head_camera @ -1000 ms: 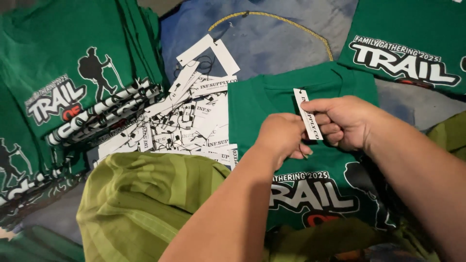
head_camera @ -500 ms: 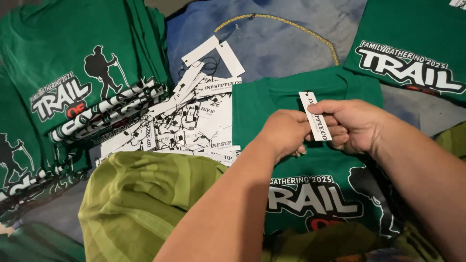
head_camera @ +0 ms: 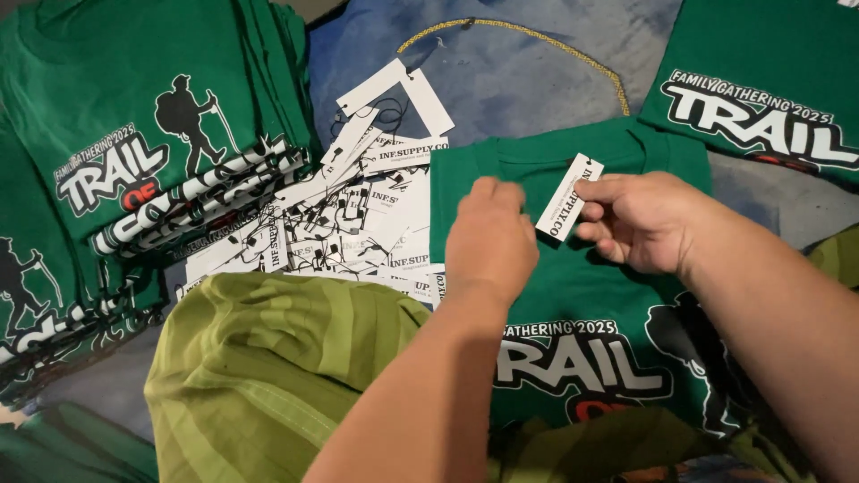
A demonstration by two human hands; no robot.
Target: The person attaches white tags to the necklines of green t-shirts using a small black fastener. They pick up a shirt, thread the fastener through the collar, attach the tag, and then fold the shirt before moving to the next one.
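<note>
A person's right hand pinches a small white paper tag between thumb and fingertips, holding it tilted just above the collar end of a folded green T-shirt. The left hand rests knuckles-up on the same shirt, fingers curled down and pressed onto the fabric just beside the tag; whether anything sits under those fingers cannot be told. The shirt lies flat in front of the person, its white and red chest print facing up below the hands.

To the left of the shirt, touching its edge, sprawls a loose heap of white tags with thin black strings. Further left rises a stack of folded green shirts with the same hiker print. Another green shirt lies at the upper right, well apart from the hands. A light green striped cloth covers the near foreground, under the left forearm. Everything rests on a mottled blue-grey cloth surface, across which a yellow cord curves behind the shirt.
</note>
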